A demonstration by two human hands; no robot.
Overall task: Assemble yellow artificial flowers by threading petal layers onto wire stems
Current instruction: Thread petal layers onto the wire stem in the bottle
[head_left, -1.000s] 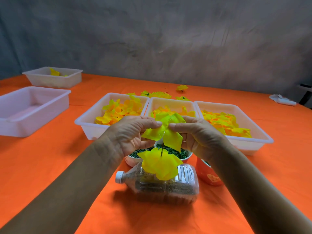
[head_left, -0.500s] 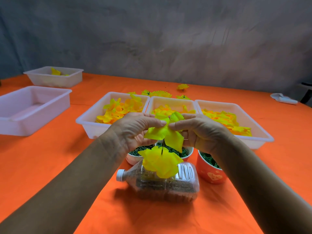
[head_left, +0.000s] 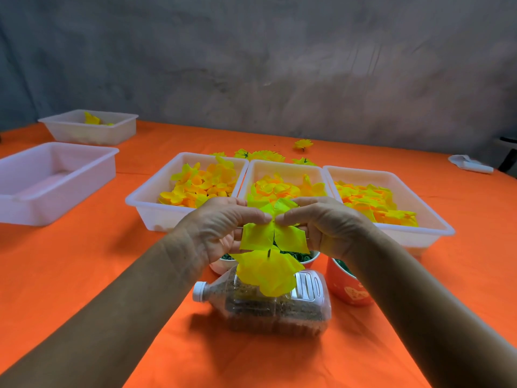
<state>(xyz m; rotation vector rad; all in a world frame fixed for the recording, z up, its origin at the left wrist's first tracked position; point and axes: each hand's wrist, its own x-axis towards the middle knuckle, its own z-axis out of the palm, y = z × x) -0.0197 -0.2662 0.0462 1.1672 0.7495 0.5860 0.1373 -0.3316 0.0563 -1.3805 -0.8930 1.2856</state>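
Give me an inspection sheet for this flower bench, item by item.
Surface: orange tablecloth, covering the table.
Job's things: petal layer pinched by both hands above the wire stem; another petal layer already on it; three petal trays behind.
Clutter: lying plastic bottle, orange cup, two side trays.
Grippers: left hand and right hand both gripping.
Cables: nothing seen.
Surroundings: grey wall.

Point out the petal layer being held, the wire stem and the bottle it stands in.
petal layer [head_left: 275,233], head view, its middle fold.
wire stem [head_left: 269,252], head view, bare stretch between layers.
bottle [head_left: 279,309], head view, clear side wall.
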